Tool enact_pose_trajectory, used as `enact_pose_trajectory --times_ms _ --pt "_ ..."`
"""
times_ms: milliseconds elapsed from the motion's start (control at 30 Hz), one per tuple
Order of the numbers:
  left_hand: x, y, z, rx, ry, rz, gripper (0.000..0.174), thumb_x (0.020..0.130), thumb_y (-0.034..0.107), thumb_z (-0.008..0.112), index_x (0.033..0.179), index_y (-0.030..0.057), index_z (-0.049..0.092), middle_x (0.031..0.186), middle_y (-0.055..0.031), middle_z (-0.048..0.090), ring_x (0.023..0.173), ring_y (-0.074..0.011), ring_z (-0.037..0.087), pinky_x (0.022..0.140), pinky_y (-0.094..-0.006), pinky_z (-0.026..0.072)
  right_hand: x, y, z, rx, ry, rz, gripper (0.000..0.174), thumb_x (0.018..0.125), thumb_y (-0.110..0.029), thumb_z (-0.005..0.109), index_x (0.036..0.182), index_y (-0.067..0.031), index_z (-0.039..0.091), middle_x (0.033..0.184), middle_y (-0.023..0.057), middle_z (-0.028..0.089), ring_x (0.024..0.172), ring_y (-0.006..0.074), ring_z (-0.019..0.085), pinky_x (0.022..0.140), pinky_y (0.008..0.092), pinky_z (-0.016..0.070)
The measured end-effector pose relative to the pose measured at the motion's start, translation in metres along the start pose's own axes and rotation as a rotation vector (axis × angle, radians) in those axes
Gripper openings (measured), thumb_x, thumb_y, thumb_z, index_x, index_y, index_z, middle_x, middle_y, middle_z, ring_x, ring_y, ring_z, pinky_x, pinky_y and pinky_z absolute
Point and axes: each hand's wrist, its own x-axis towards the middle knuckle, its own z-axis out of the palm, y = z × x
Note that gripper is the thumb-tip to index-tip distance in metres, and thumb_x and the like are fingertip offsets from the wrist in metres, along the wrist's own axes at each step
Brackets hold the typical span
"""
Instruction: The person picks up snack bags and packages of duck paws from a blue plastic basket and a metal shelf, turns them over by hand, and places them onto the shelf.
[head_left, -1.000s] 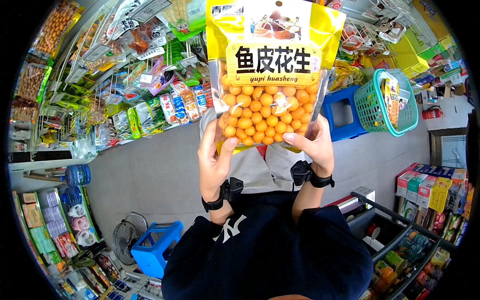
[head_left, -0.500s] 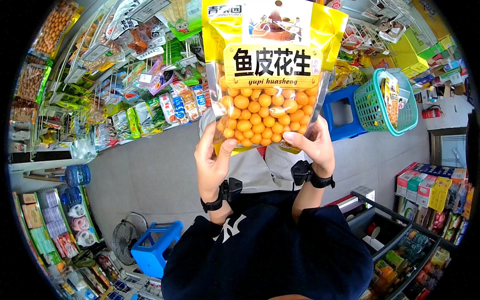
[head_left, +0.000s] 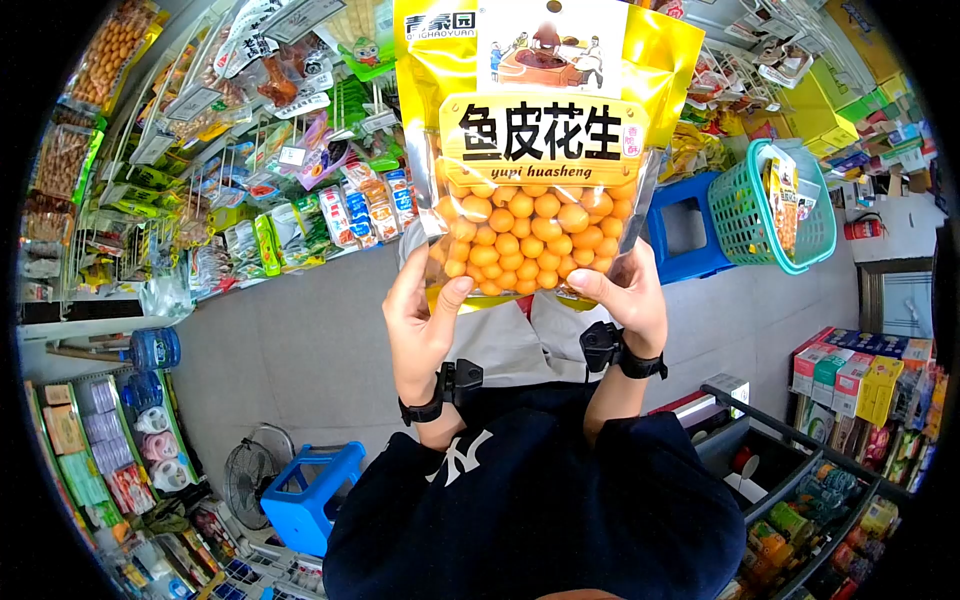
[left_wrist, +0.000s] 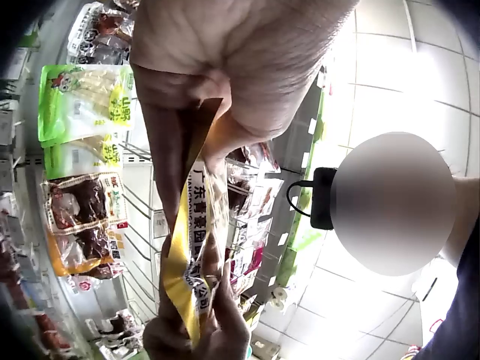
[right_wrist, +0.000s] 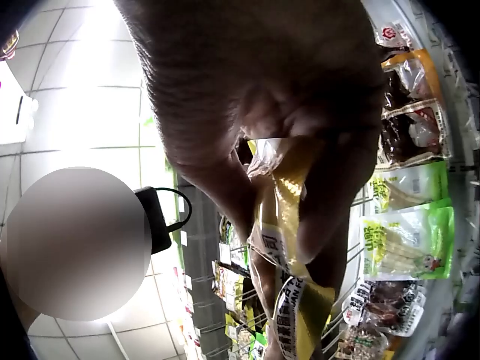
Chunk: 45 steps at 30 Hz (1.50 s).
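A yellow bag of coated peanuts (head_left: 545,135) is held upright before the chest, its printed front and clear window of round orange pieces facing the head camera. My left hand (head_left: 415,325) grips the lower left corner, thumb on the front and fingers behind. At the lower right corner my right hand (head_left: 632,302) pinches the bag the same way. The left wrist view looks along the bag's bottom edge (left_wrist: 180,274), with the left hand (left_wrist: 232,56) wrapped over it. In the right wrist view, the right hand (right_wrist: 262,75) holds the crinkled bottom corner (right_wrist: 289,195).
Racks of hanging snack packets (head_left: 290,180) line the left and back. A green basket (head_left: 735,215) with packets inside stands on a blue stool (head_left: 672,262) at the right. Another blue stool (head_left: 312,495) and a fan (head_left: 250,470) are behind at the left.
The bag has shifted slightly left and looks larger, its printed front turned more squarely to the head camera. The left hand has moved a little left with it; both hands keep their hold.
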Motion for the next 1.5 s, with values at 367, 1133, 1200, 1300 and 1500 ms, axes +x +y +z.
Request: enact_pose_trajectory --times_ms 367,1133,1200,1300,1500 --pt "-0.004 0.008 0.003 0.021 0.031 0.091 0.035 0.080 0.006 0.063 0.109 -0.0092 0.051 0.094 -0.0092 0.062 0.085 -0.0117 0.056 0.076 -0.0236 0.0443 0.001 0.004 0.001 0.091 0.025 -0.139 0.049 0.072 -0.005 0.070 0.113 0.0074 0.045 0.105 0.0149 0.059 0.091 0.0167 0.059 0.078 0.0270 0.0479" --pt "-0.003 0.001 0.005 0.013 0.046 0.074 0.036 0.082 0.008 0.062 0.111 -0.0089 0.050 0.098 -0.0094 0.061 0.088 -0.0122 0.056 0.077 -0.0240 0.0439 0.003 0.003 0.000 -0.021 0.014 -0.157 0.042 0.072 -0.005 0.069 0.108 0.0054 0.051 0.099 0.0122 0.062 0.086 0.0147 0.060 0.074 0.0248 0.0478" --pt "-0.003 0.002 0.005 0.019 0.048 0.079 0.036 0.082 0.008 0.062 0.111 -0.0089 0.050 0.097 -0.0093 0.061 0.088 -0.0123 0.056 0.077 -0.0240 0.0439 0.003 0.004 0.001 0.025 0.037 -0.154 0.041 0.072 -0.006 0.070 0.107 0.0052 0.052 0.098 0.0116 0.063 0.084 0.0137 0.061 0.072 0.0237 0.0478" --pt "-0.002 0.001 0.005 0.013 0.048 0.079 0.036 0.083 0.008 0.062 0.112 -0.0086 0.050 0.098 -0.0092 0.061 0.088 -0.0122 0.056 0.077 -0.0239 0.0437 0.003 0.009 -0.003 -0.041 0.057 -0.131 0.038 0.072 -0.007 0.070 0.105 0.0047 0.055 0.093 0.0104 0.064 0.080 0.0118 0.061 0.068 0.0222 0.0477" --pt "-0.002 -0.001 0.003 0.010 0.070 0.082 0.037 0.083 0.008 0.062 0.114 -0.0078 0.049 0.100 -0.0092 0.060 0.090 -0.0124 0.055 0.079 -0.0243 0.0436 0.006 0.008 -0.006 -0.160 0.014 -0.092 0.034 0.072 -0.009 0.069 0.101 0.0046 0.057 0.086 0.0091 0.066 0.075 0.0106 0.061 0.065 0.0220 0.0478"
